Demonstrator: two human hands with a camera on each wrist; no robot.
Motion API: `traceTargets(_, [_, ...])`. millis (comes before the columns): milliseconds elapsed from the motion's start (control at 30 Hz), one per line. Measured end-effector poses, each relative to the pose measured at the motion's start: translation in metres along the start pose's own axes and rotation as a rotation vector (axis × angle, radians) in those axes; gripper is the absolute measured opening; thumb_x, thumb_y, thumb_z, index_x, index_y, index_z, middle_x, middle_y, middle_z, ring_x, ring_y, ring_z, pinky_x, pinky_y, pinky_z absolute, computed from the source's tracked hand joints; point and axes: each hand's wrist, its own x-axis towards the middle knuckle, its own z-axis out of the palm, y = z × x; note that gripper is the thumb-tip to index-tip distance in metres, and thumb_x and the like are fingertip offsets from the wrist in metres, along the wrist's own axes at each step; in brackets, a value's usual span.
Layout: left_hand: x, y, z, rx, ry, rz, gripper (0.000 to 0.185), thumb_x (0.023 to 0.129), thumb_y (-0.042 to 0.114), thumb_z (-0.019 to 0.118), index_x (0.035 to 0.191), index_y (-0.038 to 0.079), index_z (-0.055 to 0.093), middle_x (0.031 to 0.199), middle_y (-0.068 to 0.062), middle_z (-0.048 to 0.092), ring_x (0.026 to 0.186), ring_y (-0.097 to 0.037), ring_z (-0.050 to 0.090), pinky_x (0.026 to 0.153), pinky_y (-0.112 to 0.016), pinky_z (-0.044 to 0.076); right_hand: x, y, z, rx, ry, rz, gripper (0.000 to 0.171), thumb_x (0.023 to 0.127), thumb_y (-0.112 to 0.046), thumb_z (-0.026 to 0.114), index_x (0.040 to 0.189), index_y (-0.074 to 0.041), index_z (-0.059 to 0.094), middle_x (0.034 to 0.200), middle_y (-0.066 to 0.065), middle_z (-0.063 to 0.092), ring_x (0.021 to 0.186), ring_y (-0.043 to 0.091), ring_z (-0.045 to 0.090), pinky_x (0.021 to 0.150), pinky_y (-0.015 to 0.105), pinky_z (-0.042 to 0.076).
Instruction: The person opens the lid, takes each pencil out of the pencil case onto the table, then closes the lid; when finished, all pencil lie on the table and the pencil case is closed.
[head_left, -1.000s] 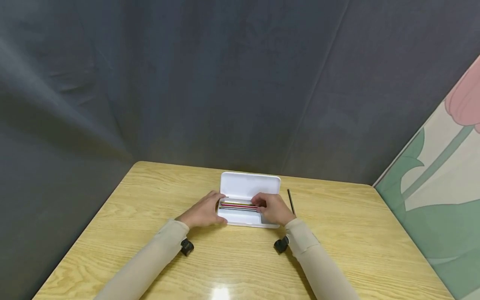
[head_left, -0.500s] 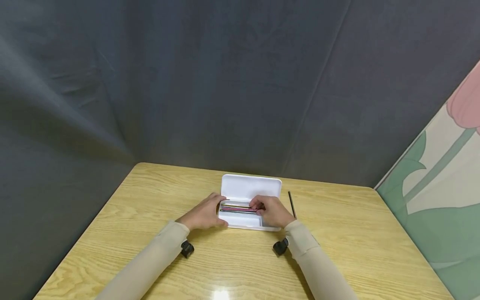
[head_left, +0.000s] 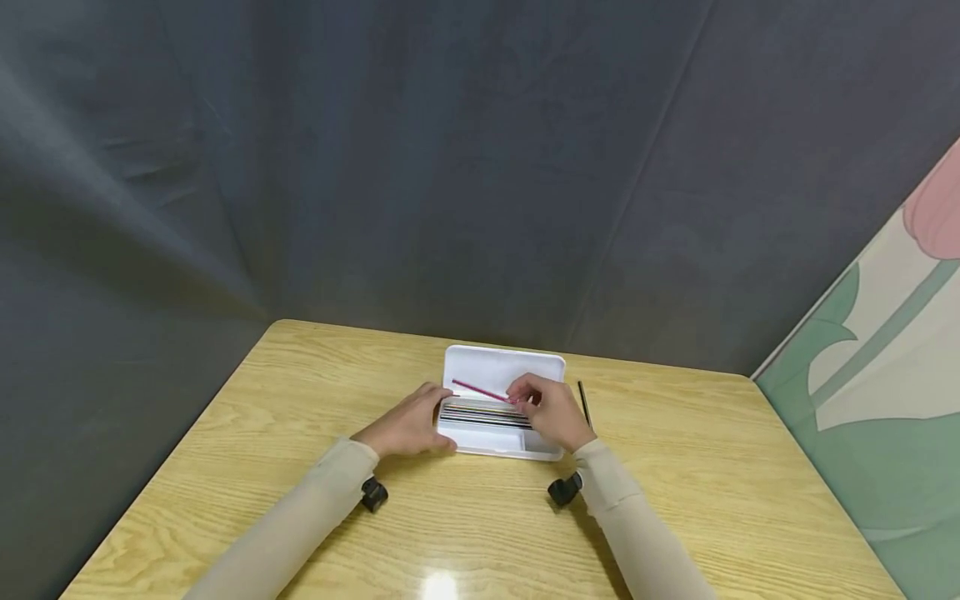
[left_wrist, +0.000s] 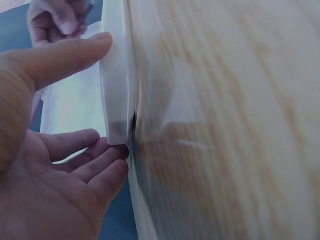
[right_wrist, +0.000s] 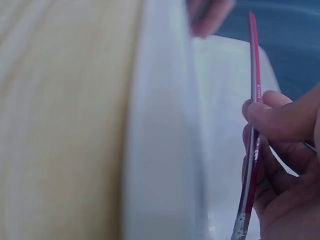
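A white pencil case [head_left: 480, 442] lies on the table with its lid [head_left: 480, 365] raised at the back. Several pencils [head_left: 480, 414] lie side by side in its long compartment. My right hand [head_left: 551, 408] pinches a red pencil [head_left: 476, 388] near its right end, over the case and in front of the lid. In the right wrist view the pencil [right_wrist: 253, 60] shows a dark stripe and a silvery end, with thumb and fingers closed on it. My left hand [head_left: 408, 421] holds the case's left end; the left wrist view shows the thumb and fingertips against its wall [left_wrist: 117, 85].
A thin black pencil-like stick [head_left: 583, 404] lies on the wooden table [head_left: 465, 525] just right of the case. A dark curtain [head_left: 450, 167] hangs behind the table, and a flower-patterned panel [head_left: 885, 400] stands at the right.
The red pencil, earlier lying among the other pencils in the case, has come up out of the row in my right hand and now slants before the lid. My left hand keeps its place.
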Motion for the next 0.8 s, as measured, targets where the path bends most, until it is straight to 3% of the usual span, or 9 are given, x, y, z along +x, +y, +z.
traceTargets(467, [-0.002, -0.001, -0.001, -0.014, -0.019, -0.004, 0.086, 0.072, 0.043, 0.077, 0.142, 0.013, 0.037, 0.138, -0.001, 0.040, 0.128, -0.020, 0.043, 0.107, -0.040, 0.038, -0.004, -0.011, -0.044, 0.367, 0.134, 0.081, 0.026, 0.082, 0.000, 0.067, 0.107, -0.006, 0.066, 0.100, 0.018, 0.064, 0.086, 0.016, 0.060, 0.072, 0.018, 0.052])
traceTargets(800, [-0.003, -0.001, -0.001, -0.018, -0.022, -0.022, 0.086, 0.072, 0.043, 0.077, 0.143, 0.016, 0.036, 0.139, 0.001, 0.039, 0.130, -0.020, 0.041, 0.108, -0.040, 0.037, -0.019, 0.013, -0.085, 0.479, 0.261, 0.167, 0.031, 0.085, 0.001, 0.062, 0.115, 0.006, 0.058, 0.092, 0.000, 0.065, 0.080, 0.003, 0.061, 0.067, 0.016, 0.052])
